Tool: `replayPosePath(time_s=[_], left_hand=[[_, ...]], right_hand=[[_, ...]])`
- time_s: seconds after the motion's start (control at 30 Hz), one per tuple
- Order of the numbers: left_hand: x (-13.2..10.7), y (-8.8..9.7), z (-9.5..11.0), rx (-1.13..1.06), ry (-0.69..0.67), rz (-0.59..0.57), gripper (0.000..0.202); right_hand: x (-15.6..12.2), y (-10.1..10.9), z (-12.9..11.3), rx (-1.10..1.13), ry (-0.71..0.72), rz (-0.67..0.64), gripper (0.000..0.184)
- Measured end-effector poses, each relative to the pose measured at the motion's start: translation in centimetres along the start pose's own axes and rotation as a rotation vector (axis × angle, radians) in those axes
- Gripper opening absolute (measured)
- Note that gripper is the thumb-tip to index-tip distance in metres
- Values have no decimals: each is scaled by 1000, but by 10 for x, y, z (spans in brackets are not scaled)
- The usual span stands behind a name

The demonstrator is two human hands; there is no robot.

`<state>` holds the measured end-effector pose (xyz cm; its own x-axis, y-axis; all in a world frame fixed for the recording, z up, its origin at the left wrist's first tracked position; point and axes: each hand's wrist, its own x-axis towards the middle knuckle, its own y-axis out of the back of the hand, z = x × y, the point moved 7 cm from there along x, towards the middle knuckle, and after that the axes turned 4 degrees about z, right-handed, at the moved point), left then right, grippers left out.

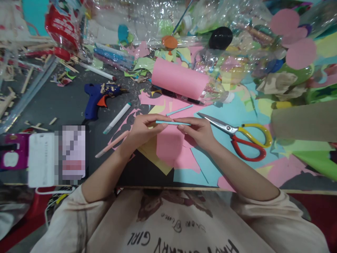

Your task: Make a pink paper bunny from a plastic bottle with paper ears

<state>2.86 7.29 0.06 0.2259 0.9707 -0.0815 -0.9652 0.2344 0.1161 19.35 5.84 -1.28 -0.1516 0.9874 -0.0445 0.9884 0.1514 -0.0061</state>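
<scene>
A thin light-blue rolled paper stick (173, 123) lies level between my hands, above pink paper scraps. My left hand (149, 127) pinches its left part between thumb and fingers. The right part is pinched the same way by my right hand (195, 129). Just beyond them a second light-blue paper stick (180, 110) rests on pink paper. Scissors (231, 131) with one yellow and one red handle lie half open to the right of my right hand. Behind my hands is a clear plastic bottle (219, 92) on its side, wrapped in pink paper (180, 79).
To the left lie a blue glue gun (93, 98), a white marker (117, 118), a peach marker (112, 144) and a phone (73, 153). Plastic bottles (237, 66) and paper scraps crowd the back. A brown cardboard piece (305, 121) stands at the right.
</scene>
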Motion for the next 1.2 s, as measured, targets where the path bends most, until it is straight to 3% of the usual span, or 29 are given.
replayPosePath(time_s=[0.33,0.57,0.87,1.2], left_hand=[[0,0,-2,41,-12,0,17],[1,-1,1,50,-15,-4,12],[0,1,-5,118,26,3,24],[0,-2,-6,74,25,-4,26]], right_hand=[[-1,2,1,25,1,0,24],[0,0,2,27,-31,-9,17],[1,0,0,20,-17,-18,12],[1,-3,-1,-44,-26,-76,25]])
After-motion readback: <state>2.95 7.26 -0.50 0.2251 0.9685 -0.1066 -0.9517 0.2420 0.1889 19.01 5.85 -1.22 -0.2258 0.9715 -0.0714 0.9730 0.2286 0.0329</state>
